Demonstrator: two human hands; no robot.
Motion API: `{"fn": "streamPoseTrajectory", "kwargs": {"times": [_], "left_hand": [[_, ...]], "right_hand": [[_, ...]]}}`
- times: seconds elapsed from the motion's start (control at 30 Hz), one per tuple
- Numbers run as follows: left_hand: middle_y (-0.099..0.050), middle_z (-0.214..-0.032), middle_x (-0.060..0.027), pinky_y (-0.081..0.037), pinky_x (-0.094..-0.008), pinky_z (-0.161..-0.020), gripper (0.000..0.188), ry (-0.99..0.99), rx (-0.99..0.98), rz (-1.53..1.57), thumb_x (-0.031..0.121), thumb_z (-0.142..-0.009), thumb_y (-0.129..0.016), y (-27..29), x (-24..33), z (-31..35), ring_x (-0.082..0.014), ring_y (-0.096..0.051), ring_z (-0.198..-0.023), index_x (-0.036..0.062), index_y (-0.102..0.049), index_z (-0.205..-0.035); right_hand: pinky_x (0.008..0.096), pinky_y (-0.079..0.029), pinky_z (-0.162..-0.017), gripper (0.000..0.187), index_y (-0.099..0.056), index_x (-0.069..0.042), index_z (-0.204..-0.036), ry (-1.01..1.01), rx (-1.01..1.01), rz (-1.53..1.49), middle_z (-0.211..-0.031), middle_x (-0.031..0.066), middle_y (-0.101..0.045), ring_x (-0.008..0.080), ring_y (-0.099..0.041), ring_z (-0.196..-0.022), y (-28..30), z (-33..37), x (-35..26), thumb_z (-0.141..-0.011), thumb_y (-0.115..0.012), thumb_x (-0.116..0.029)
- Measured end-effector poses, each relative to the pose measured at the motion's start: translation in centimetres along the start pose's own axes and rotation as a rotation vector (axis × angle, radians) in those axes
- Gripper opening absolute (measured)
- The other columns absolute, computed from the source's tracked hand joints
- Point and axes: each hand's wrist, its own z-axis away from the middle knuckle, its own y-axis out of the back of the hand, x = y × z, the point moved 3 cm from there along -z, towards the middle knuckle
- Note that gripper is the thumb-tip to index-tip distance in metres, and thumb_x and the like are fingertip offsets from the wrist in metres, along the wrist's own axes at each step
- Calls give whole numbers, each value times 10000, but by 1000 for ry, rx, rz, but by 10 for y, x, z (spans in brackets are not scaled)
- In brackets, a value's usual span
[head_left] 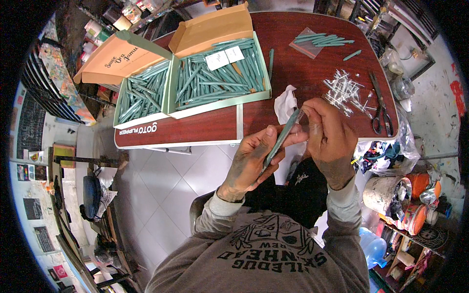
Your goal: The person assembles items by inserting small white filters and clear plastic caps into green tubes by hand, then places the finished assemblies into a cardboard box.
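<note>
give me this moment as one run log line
left hand: holding teal stick | right hand: fingers at stick's far end | table at right: scissors, white pieces | table at left: two open boxes

We see teal on our stick (282, 138) and the boxed sticks (220, 73). Our boxes (222, 105) are pale green outside, their lids (215, 29) tan within. The tabletop (293, 63) is red-brown with dark streaks; the rag (285, 106) and bits (343, 90) are white, the scissors (388, 125) black. Our shirt (210, 259) is grey-brown printed black, the floor (166, 195) pale with diamond gridlines.
</note>
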Motion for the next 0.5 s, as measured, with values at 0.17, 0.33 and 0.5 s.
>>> {"fn": "streamPoseTrajectory", "kwargs": {"times": [0.17,0.33,0.5], "left_hand": [[-691,-1147,-150,-350,-130,-325,507,20,-16,-21,429,-1036,-437,3,-3,1,-9,-462,-521,-15,-560,-1248],[-685,-1155,-152,-353,-131,-314,511,44,-71,66,406,-1042,-430,3,-7,-2,-22,-453,-538,-32,-536,-1284],[-671,-1175,-170,-394,-134,-312,518,85,-90,117,382,-1049,-418,9,-12,-6,-40,-462,-547,-51,-489,-1324]], "right_hand": [[321,-559,-673,104,-635,35,-1018,87,20,55,-907,137,-707,259,-714,-772,3,-7,7,-927,-616,-12],[310,-557,-671,110,-637,30,-1025,61,27,69,-903,138,-712,249,-720,-774,6,-14,16,-924,-615,-7],[359,-569,-659,108,-653,-8,-993,43,104,34,-893,130,-710,286,-710,-761,3,-16,34,-897,-665,-58]]}}
